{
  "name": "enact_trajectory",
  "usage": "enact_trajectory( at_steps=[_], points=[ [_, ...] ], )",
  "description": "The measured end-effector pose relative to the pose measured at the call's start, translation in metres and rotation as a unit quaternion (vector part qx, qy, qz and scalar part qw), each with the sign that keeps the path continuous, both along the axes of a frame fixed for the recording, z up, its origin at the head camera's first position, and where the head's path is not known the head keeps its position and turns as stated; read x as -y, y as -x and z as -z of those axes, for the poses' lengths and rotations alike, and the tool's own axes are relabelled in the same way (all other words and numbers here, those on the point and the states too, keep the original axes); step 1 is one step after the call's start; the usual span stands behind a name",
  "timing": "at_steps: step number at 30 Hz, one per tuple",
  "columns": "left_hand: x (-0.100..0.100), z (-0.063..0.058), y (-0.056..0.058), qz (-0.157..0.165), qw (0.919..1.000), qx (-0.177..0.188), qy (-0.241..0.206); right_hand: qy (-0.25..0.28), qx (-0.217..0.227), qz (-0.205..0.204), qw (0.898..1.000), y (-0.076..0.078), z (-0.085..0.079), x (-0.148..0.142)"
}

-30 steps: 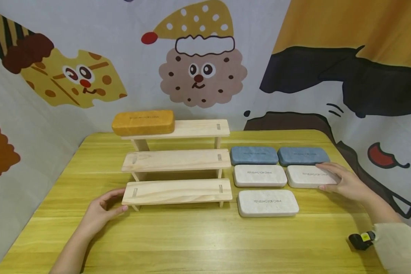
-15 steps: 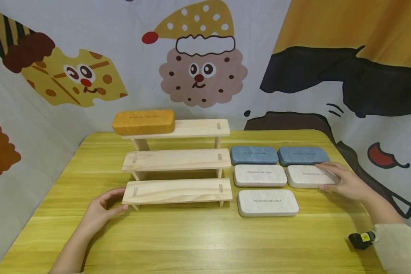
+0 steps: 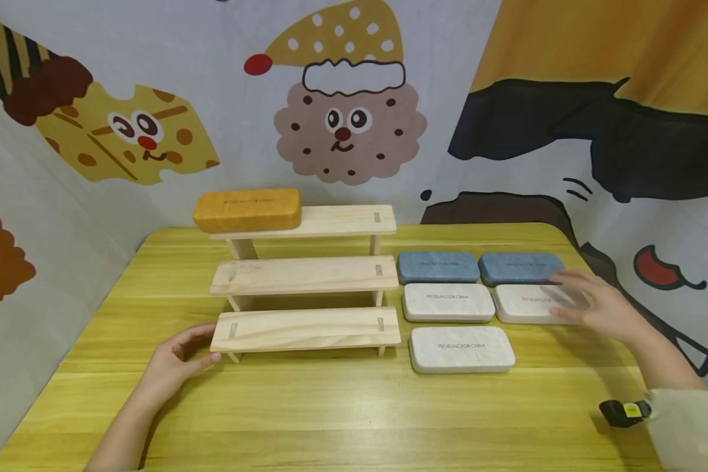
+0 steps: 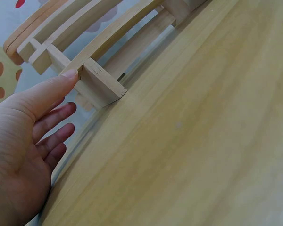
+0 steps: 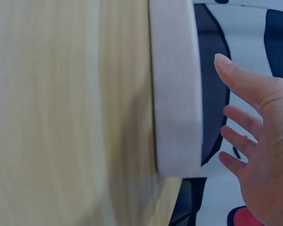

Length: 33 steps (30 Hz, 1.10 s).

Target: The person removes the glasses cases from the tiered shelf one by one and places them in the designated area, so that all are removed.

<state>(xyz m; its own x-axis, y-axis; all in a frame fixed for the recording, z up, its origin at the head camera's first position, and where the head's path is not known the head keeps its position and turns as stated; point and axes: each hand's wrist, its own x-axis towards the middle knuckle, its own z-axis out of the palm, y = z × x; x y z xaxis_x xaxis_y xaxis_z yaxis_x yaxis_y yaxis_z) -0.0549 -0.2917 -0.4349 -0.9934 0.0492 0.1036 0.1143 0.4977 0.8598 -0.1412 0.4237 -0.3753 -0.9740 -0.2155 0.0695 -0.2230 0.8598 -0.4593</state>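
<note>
My left hand [image 3: 174, 367] rests at the left end of a three-step wooden display rack [image 3: 303, 330]. In the left wrist view its thumb touches or nearly touches the rack's lowest step [image 4: 101, 84], while the other fingers are loosely spread. An orange glasses case [image 3: 248, 210] sits on the left of the top step. My right hand [image 3: 602, 308], fingers apart, hovers over the right end of a white glasses case [image 3: 525, 303]. In the right wrist view a gap shows between the fingers and that white case [image 5: 177, 94].
Two blue cases [image 3: 438, 267] lie side by side on the table behind the white ones. Two more white cases, one at the left of the row [image 3: 447, 303] and one nearer the front [image 3: 461, 351], lie right of the rack. A cartoon-printed cloth [image 3: 354, 131] hangs behind.
My right hand has let go of the right white case and risen slightly, its fingers spreading. The left hand, rack and cases have not moved.
</note>
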Motion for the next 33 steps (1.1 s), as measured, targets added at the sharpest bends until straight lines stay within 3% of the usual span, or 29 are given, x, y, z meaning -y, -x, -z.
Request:
enact_trajectory(
  at_steps=[13,27,33],
  points=[
    [0.001,0.006,0.001,-0.003,1.0,-0.006,0.004,0.029,-0.074,0.002,0.997,-0.006,-0.022,0.03],
    [0.0,0.005,0.0,-0.003,1.0,-0.005,0.005,0.069,-0.128,0.022,0.989,-0.018,-0.049,0.074],
    [0.001,0.005,0.0,-0.002,1.0,-0.004,0.007,0.087,-0.167,-0.003,0.982,-0.019,-0.055,0.094]
  ],
)
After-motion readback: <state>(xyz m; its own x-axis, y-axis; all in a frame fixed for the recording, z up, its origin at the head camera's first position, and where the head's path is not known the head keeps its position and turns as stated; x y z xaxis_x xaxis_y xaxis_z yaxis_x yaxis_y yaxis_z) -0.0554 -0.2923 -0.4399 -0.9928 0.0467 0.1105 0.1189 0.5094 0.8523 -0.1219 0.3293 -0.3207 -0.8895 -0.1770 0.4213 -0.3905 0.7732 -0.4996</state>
